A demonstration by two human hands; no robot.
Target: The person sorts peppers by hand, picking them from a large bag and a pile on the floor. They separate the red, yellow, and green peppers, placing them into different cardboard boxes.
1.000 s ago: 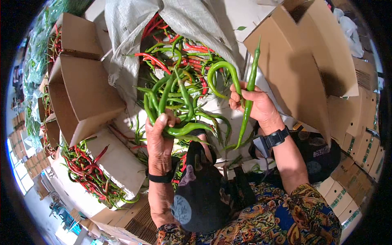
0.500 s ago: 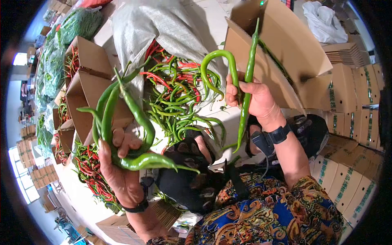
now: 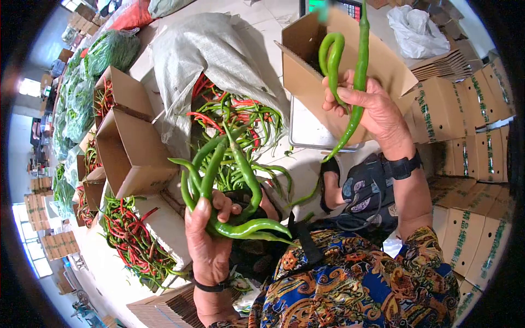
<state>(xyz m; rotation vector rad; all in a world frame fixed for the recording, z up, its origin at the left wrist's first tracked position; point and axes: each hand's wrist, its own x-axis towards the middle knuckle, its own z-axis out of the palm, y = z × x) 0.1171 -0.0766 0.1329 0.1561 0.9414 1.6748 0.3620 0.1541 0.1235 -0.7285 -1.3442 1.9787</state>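
Observation:
My left hand (image 3: 210,229) is closed around a bunch of several green chili peppers (image 3: 210,169), some standing up from the fist and others curving off to the right. In my right hand (image 3: 374,106) are two more: a long, nearly straight green chili pepper (image 3: 361,65) and a hooked one (image 3: 332,57). That hand is in front of an open cardboard box (image 3: 306,74), which stands on a metal-rimmed platform (image 3: 317,131). Beyond my left hand, green and red chili peppers (image 3: 257,117) spill from the mouth of a white woven sack (image 3: 205,49).
Left of the sack stand open cardboard boxes (image 3: 136,147), some with chili peppers. A heap of red and green chilies (image 3: 131,235) lies at lower left. Bagged greens (image 3: 82,87) line the far left. Printed cartons (image 3: 470,229) are stacked at right, near a white plastic bag (image 3: 415,30).
Both hands have shifted rightward in view, still gripping their peppers. My right hand has moved up over the cardboard box's front. The view has turned, showing more of the platform under the box.

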